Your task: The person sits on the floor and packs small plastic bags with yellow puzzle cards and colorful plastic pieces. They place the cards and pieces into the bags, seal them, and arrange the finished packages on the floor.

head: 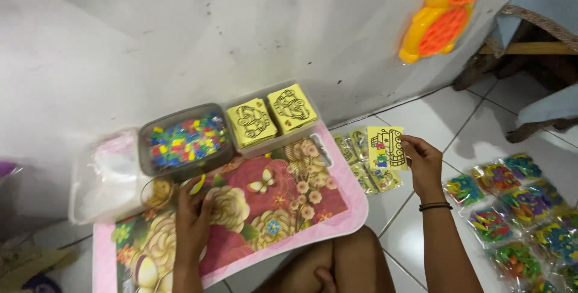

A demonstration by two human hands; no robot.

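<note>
I sit on the tiled floor (pixel 421 118) with a flowered board (pixel 283 203) across my lap as a worktop, tilted a little toward my knees. My left hand (pixel 192 221) lies flat on it, fingers spread and pressing down near a roll of tape (pixel 158 192); it pinches nothing. My right hand (pixel 424 166) is held out over the floor, its grip pinching a yellow picture card (pixel 386 147) by its right edge, thumb in front; the card is partly coloured and stands upright in the air, clear of the board.

At the far edge of the board stand two tubs: a grey one full of small coloured pieces (pixel 186 142) and a clear one holding two stacks of yellow cards (pixel 271 118). A crumpled clear bag (pixel 105 175) lies to their left against the wall (pixel 180 40).

I judge the main risk to be the board: it rests on my legs, so a shift of my knee or a lift of my left hand could tip it and slide the tubs, spilling the small pieces. The card is held only at its edge and could bend or slip.

Below the held card, wrapped cards (pixel 361 166) lie on the floor, and to my right rows of small packets of coloured pieces (pixel 518 221) crowd the tiles, leaving little room to set anything down. An orange and yellow duck toy (pixel 445 13) hangs on the wall.
</note>
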